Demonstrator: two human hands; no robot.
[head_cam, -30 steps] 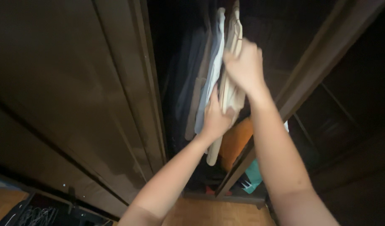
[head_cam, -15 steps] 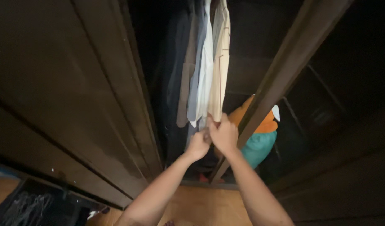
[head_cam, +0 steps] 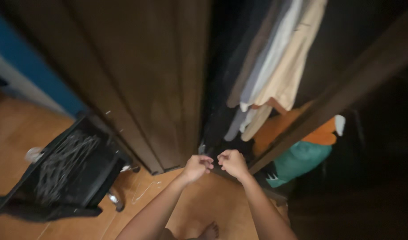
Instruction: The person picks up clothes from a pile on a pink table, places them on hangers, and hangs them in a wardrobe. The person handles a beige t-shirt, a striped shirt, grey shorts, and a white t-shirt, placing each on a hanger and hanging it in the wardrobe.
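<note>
Just above both loosely curled hands, left hand (head_cam: 197,167) and right hand (head_cam: 233,162), hang shirts (head_cam: 275,75).

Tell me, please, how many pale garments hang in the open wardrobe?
3 that I can make out: a beige shirt on the right, a white one beside it, and a grey-brown one to its left. Darker clothes further left may hide more.

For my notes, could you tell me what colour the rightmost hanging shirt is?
The rightmost hanging shirt is beige or cream, seen in the head view.
</note>
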